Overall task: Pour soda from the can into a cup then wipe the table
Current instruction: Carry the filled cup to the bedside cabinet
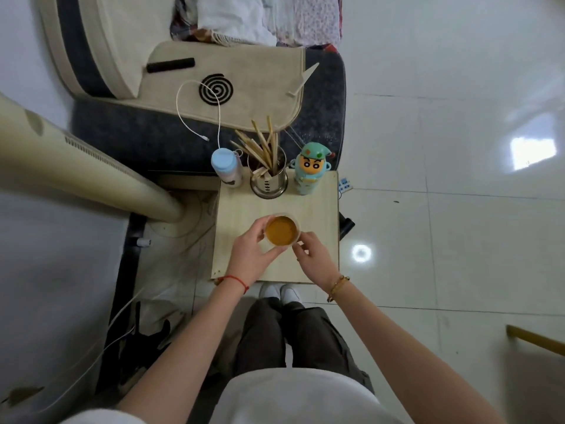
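Two hands on one cup [282, 231] here; my left hand [250, 255] wraps its near-left side, my right hand [312, 255] has fingertips curled against its right rim; the cup stands mid-table [318, 206], brimming with orange-brown liquid; so the pour looks done to me; no can in view, no cloth either, cannot tell where they are; wiping is all that's left, I reckon.
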Tool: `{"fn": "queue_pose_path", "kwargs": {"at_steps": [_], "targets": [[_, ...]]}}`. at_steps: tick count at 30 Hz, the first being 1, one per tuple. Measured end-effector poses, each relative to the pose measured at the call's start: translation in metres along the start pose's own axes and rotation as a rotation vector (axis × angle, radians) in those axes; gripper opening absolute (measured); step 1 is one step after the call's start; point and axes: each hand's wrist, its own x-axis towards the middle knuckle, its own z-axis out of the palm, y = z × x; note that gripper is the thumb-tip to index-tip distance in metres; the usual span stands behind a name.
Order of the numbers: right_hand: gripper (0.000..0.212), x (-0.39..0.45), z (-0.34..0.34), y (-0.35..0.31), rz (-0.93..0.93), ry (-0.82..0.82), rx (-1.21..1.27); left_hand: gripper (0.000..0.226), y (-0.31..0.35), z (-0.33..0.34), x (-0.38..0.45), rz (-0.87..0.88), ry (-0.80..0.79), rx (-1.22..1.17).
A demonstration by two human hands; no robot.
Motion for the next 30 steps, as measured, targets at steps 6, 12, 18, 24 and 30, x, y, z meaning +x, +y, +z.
{"fn": "queue_pose_path", "kwargs": {"at_steps": [6,12,18,24,30], "targets": [[0.024,0.048,0.039,0.050,0.010,0.036,-0.003,0.062,-0.068,0.025,0.037,-0.018,-0.002,-0.022],[0.029,0.083,0.067,0.095,0.022,0.017,0.002,0.063,-0.127,0.048,0.058,-0.058,0.012,-0.030],[0.029,0.095,0.085,0.124,0.018,0.002,-0.032,0.060,-0.160,0.063,0.065,-0.089,-0.001,-0.041],[0.034,0.097,0.092,0.134,0.011,0.016,-0.085,0.069,-0.171,0.069,0.063,-0.097,0.021,-0.034],[0.052,0.069,0.067,0.118,0.107,0.049,-0.317,0.091,-0.148,0.046,0.043,-0.225,-0.024,0.185]]}}
